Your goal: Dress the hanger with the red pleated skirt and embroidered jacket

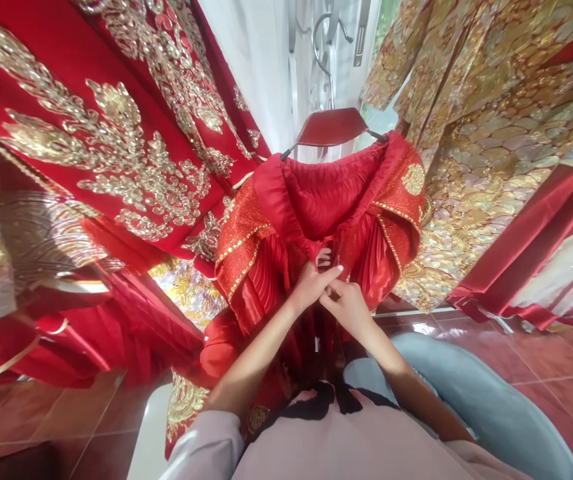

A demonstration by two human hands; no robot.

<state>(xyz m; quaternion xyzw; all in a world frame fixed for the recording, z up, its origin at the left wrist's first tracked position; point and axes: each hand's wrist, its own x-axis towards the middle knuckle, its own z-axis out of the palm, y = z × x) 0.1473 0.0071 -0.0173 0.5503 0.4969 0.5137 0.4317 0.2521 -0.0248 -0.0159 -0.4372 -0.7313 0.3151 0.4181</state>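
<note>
A red pleated skirt-like garment [271, 200] hangs in front of me from a hanger [333, 127] with a reddish-brown middle. Its gathered waistband dips at the front, and glittery orange-red panels with gold beaded trim flank the pleats. My left hand [311, 283] is closed on the cloth at this low front edge, its fingertips showing over the fabric. Close against it, my right hand [350, 303] has its fingers bent in and pressed together. Whatever lies between those fingers is too small and covered to make out.
Red cloth with gold sequin embroidery [116, 133] hangs on the left. To the right are gold scale-patterned garments [496, 133]. A blue-grey chair [486, 393] stands at lower right, and a white surface [149, 433] at lower left, above the red tiled floor [541, 353].
</note>
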